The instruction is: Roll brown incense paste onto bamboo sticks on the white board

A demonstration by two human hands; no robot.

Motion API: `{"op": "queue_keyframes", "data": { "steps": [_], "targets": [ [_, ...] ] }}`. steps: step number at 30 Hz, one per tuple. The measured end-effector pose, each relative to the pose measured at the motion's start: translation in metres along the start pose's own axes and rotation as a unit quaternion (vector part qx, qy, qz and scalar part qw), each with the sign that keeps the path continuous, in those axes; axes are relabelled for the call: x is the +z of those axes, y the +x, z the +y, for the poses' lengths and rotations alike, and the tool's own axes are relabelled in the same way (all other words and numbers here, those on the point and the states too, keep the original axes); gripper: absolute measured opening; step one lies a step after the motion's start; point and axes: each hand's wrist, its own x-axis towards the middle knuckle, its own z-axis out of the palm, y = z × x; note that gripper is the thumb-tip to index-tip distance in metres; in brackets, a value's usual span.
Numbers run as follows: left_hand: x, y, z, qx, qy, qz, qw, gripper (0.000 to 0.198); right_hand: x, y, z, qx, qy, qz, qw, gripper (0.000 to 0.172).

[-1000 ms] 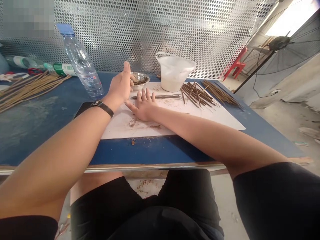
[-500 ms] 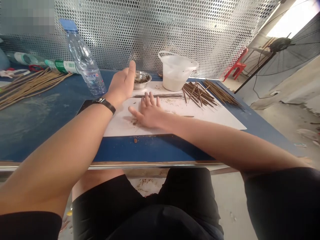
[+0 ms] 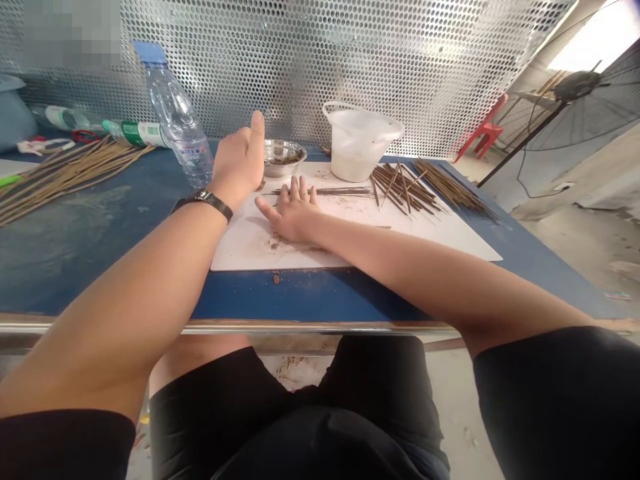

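Observation:
My right hand point(image 3: 296, 215) lies palm down on the white board point(image 3: 240, 250), fingers spread, its fingertips at a row of thin dark sticks point(image 3: 345, 191). Whether anything is under the palm is hidden. Left of it, my left hand point(image 3: 240, 160) is raised with the thumb up, in front of a metal bowl point(image 3: 283, 159) of brown material. Its other fingers are turned away, so what they hold, if anything, cannot be seen. Brown crumbs are scattered on the board near my right hand.
Behind the board stands a white plastic bucket point(image 3: 359, 147). Brown incense-like sticks point(image 3: 410, 190) lie at the right, with another bundle point(image 3: 453, 190) beyond. A plastic bottle point(image 3: 180, 120) stands at the left, near long tan strands point(image 3: 75, 172). A perforated metal panel point(image 3: 280, 67) rises behind.
My right hand has slid slightly forward on the board. My left hand has shifted a little back and left, showing more of the bowl. The whole view has shifted slightly.

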Motion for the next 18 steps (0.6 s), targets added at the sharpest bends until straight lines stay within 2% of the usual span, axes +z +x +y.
{"op": "queue_keyframes", "data": {
  "steps": [5, 8, 10, 13, 16, 18],
  "targets": [
    [0.003, 0.002, -0.003, -0.013, -0.05, -0.013, 0.999, 0.072, 0.008, -0.059, -0.006, -0.036, 0.02, -0.032, 0.999, 0.12],
    [0.007, 0.006, -0.007, -0.01, -0.044, -0.006, 0.999, 0.075, 0.011, -0.074, -0.008, -0.049, 0.025, -0.029, 0.998, 0.121],
    [0.009, 0.007, -0.009, -0.004, -0.049, 0.001, 0.999, 0.077, 0.01, -0.064, -0.007, -0.046, 0.019, -0.028, 0.998, 0.12],
    [0.011, 0.006, -0.01, 0.002, -0.067, 0.002, 0.998, 0.08, 0.003, -0.028, -0.003, -0.027, 0.001, -0.026, 0.999, 0.118],
    [0.01, 0.002, -0.007, -0.023, -0.059, -0.007, 0.998, 0.084, -0.004, 0.004, 0.002, 0.005, -0.006, -0.02, 1.0, 0.116],
    [0.008, 0.0, -0.005, -0.042, -0.052, -0.013, 0.998, 0.084, -0.005, 0.009, 0.003, 0.008, -0.008, -0.024, 1.0, 0.116]
  ]
}}
